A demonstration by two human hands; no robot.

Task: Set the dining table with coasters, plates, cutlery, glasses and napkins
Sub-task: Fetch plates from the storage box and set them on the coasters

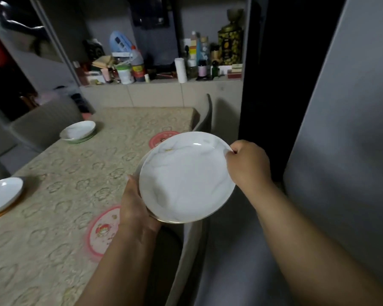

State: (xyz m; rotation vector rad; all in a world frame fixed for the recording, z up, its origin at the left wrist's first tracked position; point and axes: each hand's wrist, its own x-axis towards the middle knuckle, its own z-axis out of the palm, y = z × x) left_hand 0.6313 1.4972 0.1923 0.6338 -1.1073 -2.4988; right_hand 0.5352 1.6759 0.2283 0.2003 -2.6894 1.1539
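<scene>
A white marbled plate (186, 177) with a gold rim hangs in the air over the table's right edge. My left hand (135, 204) grips its lower left rim from beneath, and another rim shows just under the plate there. My right hand (248, 164) pinches the upper right rim. On the table (60, 217) lie a pink round coaster (102, 233) near my left wrist and a second pink coaster (158, 138) partly hidden behind the plate. A white plate (79, 130) sits on a green coaster at the far left. Another white plate (2, 194) sits at the left edge.
Grey chairs stand at the table's left (44, 122) and right (205, 115) sides. A shelf (159, 81) behind the table is crowded with bottles, tins and jars. A tall grey fridge (345, 129) rises at the right.
</scene>
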